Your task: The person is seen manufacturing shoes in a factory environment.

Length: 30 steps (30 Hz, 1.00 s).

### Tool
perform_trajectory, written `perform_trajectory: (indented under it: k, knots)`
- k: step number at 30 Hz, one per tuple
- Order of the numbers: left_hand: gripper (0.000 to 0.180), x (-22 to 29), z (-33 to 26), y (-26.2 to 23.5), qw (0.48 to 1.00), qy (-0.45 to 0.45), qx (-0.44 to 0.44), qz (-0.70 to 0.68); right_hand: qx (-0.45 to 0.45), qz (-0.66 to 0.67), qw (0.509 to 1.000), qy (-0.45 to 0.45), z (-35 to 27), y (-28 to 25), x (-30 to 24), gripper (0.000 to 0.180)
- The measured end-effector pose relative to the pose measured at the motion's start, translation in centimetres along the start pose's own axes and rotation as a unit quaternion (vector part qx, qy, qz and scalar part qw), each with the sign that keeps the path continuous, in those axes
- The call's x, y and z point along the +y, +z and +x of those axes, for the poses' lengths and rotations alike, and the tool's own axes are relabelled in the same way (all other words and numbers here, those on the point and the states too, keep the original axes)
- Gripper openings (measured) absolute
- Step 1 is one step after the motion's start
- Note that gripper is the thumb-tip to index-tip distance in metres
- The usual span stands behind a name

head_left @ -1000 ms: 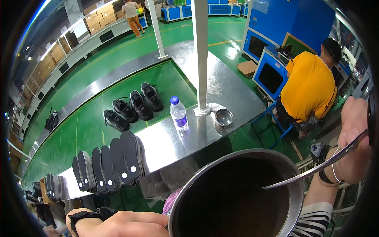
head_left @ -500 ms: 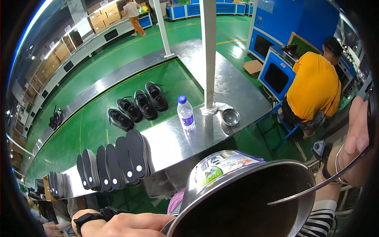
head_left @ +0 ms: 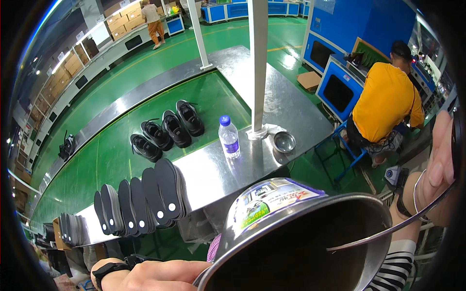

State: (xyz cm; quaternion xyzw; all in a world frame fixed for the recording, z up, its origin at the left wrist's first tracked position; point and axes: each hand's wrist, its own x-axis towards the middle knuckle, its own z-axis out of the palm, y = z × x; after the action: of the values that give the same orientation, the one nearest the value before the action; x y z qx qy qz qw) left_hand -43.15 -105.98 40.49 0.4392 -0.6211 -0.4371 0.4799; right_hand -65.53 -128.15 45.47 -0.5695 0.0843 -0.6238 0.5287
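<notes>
A large stainless steel mug (head_left: 228, 247), with a printed label on its side, tilts its dark mouth toward me at the lower middle. My left hand (head_left: 165, 274) grips it at its lower left edge; the fingertips are hidden behind the mug. At the right rim of the view, my right hand (head_left: 439, 160) is closed on a thin curved metal piece (head_left: 388, 231), whose far end reaches across the mug's mouth. The kind of that piece cannot be made out. Black straps sit on both wrists, and a small camera (head_left: 392, 175) is on the right one.
Stacked black insoles (head_left: 167, 189) line the metal table edge (head_left: 204, 179). Black shoes (head_left: 170, 128) stand on the green surface. A water bottle (head_left: 229, 138), white post (head_left: 257, 72) and metal bowl (head_left: 284, 142) are ahead. A person in yellow (head_left: 386, 102) sits at right.
The mug has shifted slightly up and to the right in view. The right hand has risen a little, still holding the curved piece. A distant person has stepped left.
</notes>
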Motion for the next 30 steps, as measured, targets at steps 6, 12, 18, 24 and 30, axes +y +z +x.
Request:
perform_trajectory:
  k: [6, 12, 18, 24, 30]
  knots:
    - [0.018, -0.3, -0.4, -0.3, 0.998, -0.014, -0.036, 0.044, -0.017, -0.034, 0.999, -0.018, 0.6, 0.5, 0.6, 0.03]
    - [0.017, -1.4, -0.4, -0.4, 0.997, 0.073, 0.024, -0.007, -0.037, -0.06, 0.997, -0.021, 0.9, 1.2, 1.5, 0.029]
    - [0.018, -2.4, -0.8, -0.2, 0.994, 0.081, 0.055, -0.037, -0.052, -0.088, 0.995, -0.02, 0.9, 1.5, 2.0, 0.028]
    - [0.02, -2.1, -0.9, 0.0, 0.996, 0.08, 0.043, -0.02, -0.071, -0.111, 0.991, -0.026, 1.0, 1.6, 2.4, 0.027]
    - [0.019, -3.2, -0.6, -0.3, 0.987, 0.154, 0.039, 0.008, -0.081, -0.147, 0.985, -0.034, 1.1, 1.4, 2.8, 0.026]
